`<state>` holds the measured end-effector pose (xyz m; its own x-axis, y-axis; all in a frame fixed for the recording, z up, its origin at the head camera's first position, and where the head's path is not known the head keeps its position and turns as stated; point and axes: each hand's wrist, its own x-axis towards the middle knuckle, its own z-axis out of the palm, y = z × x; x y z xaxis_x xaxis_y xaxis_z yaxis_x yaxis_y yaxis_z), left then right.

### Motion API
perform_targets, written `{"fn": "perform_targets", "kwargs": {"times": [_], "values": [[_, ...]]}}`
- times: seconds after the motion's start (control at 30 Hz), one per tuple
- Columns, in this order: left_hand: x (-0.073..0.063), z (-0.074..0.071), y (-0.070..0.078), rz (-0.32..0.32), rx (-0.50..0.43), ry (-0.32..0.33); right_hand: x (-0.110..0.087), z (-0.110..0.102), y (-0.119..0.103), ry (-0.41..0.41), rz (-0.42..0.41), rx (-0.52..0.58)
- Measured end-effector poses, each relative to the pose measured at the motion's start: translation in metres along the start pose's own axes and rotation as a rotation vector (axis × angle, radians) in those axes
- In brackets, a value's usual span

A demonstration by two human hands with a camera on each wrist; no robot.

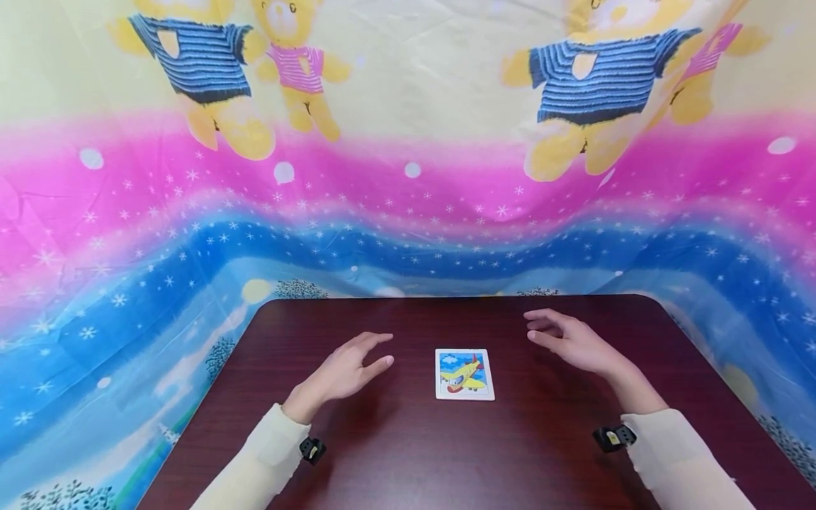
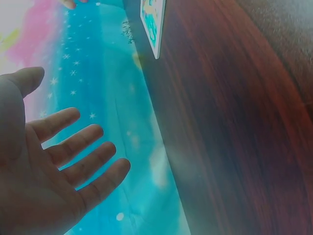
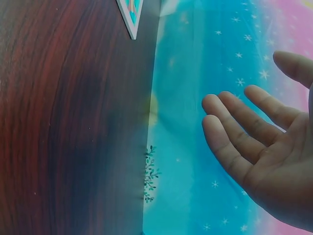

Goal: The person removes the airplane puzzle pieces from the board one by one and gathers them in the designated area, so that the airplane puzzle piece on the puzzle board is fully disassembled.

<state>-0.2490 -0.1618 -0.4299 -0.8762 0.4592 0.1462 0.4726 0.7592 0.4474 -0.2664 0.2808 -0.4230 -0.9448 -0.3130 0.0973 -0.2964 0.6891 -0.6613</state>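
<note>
A small square picture board (image 1: 465, 374) with a white border lies flat on the table, showing a yellow and red airplane on a blue sky. Left of it, in the head view, my left hand (image 1: 344, 368) is held above the table with fingers apart and nothing in them. My right hand (image 1: 576, 341) hovers on the other side, farther from the board, its fingers relaxed and its palm free. Both wrist views show bare palms with loosely spread fingers; a corner of the board (image 2: 153, 24) appears at the top of the left one.
The dark wooden table (image 1: 465, 460) has rounded far corners. A printed cloth (image 1: 408, 205) with bears and snowflakes hangs behind it and along both sides. Black wrist devices (image 1: 312, 449) sit at the light sleeves (image 1: 258, 453).
</note>
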Motion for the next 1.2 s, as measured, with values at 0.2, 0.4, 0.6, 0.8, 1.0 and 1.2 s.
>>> {"fn": "perform_targets", "kwargs": {"times": [0.2,0.4,0.6,0.8,1.0,1.2], "values": [[0.001,0.007,0.002,-0.005,-0.01,-0.022,0.001,0.005,0.002,-0.026,0.024,0.079],[0.001,0.013,0.004,0.004,-0.023,-0.031,0.004,0.009,0.0,-0.043,0.031,0.137],[0.001,0.017,0.007,0.028,-0.022,-0.036,0.007,0.014,0.0,-0.056,0.04,0.148],[-0.001,0.022,0.011,0.05,-0.012,-0.057,0.009,0.02,0.0,-0.069,0.037,0.175],[-0.003,0.028,0.016,0.068,-0.015,-0.065,0.011,0.026,0.003,-0.072,0.041,0.183],[-0.003,0.034,0.019,0.091,-0.004,-0.068,0.013,0.03,0.003,-0.085,0.049,0.212]]}}
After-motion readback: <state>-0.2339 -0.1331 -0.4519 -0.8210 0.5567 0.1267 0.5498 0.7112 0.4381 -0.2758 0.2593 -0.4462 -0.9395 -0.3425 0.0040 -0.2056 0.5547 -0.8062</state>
